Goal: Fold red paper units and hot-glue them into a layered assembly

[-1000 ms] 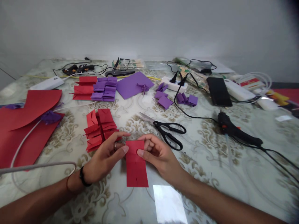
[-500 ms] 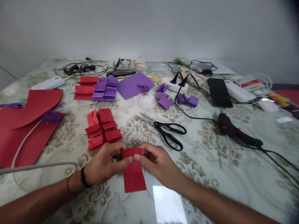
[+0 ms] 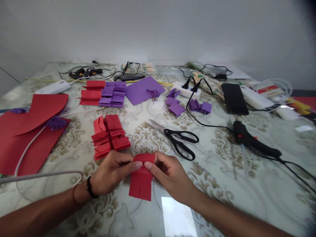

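A small red paper piece (image 3: 141, 182) lies on the patterned table near the front edge, its far end curled over towards me. My left hand (image 3: 112, 176) pinches that folded end from the left, thumb on top. My right hand (image 3: 168, 174) pinches it from the right, thumb meeting the left thumb over the fold. Both hands are closed on the paper. A pile of folded red pieces (image 3: 110, 136) lies just beyond my left hand. Black-handled scissors (image 3: 179, 140) lie just beyond my right hand.
Large red sheets (image 3: 27, 128) and a grey cable (image 3: 41, 176) lie at the left. Folded purple pieces (image 3: 113, 93), a purple sheet (image 3: 143, 89), a power strip (image 3: 186, 90), a phone (image 3: 234, 98) and a black glue gun (image 3: 254, 144) with cords lie beyond and to the right.
The flat red piece has had its far end folded over towards me; both hands moved nearer to me and now pinch the fold. The visible paper is shorter.
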The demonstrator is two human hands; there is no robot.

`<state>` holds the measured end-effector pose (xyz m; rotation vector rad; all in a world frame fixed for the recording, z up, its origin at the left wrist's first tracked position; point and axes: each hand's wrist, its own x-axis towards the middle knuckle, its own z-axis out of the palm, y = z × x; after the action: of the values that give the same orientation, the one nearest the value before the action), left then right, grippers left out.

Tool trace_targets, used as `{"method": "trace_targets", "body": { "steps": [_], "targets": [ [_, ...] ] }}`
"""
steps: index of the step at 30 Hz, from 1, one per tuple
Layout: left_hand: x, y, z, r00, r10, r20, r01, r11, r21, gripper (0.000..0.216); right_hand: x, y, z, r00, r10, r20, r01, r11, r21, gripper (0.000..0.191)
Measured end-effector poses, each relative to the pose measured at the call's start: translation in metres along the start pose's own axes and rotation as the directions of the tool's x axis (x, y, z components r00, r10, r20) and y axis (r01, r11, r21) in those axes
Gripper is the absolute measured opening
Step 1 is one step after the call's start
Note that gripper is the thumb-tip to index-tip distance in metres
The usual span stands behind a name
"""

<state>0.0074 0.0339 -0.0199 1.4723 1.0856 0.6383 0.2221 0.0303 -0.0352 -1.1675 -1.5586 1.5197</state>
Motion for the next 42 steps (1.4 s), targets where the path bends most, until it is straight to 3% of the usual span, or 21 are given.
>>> {"method": "trace_targets", "body": {
  "steps": [7,12,16,26,36,42],
  "targets": [
    [0.0020,0.0019,-0.0011,1.000,-0.005,0.004,0.005,1.000,-0.009,0.053,0.0005,-0.0032,-0.0013,0.999,0.040,0.024,-0.041,0.996,0.075,0.046],
    [0.0035,-0.0016,-0.0020,0.998,0.013,0.059,-0.015,0.999,0.041,0.041,0.0011,-0.0025,-0.0027,0.998,0.027,0.056,-0.027,1.000,-0.001,0.044],
    [0.0035,-0.0032,-0.0022,0.999,0.004,0.033,-0.006,0.998,0.060,0.044,-0.0003,-0.0027,-0.0029,0.997,-0.004,0.080,0.009,0.998,-0.060,0.040],
    [0.0030,-0.0031,-0.0041,0.999,-0.021,0.032,0.021,1.000,0.012,0.050,0.0013,-0.0049,-0.0058,0.995,-0.017,0.094,0.010,0.997,0.076,0.040],
    [0.0037,-0.0058,-0.0034,0.997,-0.038,0.073,0.034,0.998,0.057,0.037,0.0006,-0.0065,-0.0042,0.990,-0.077,0.115,0.083,0.996,-0.040,0.041],
    [0.0028,-0.0036,-0.0052,0.991,-0.075,0.114,0.082,0.995,-0.060,0.043,0.0006,-0.0073,-0.0039,0.984,-0.151,0.095,0.158,0.985,-0.073,0.040]
  ]
}}
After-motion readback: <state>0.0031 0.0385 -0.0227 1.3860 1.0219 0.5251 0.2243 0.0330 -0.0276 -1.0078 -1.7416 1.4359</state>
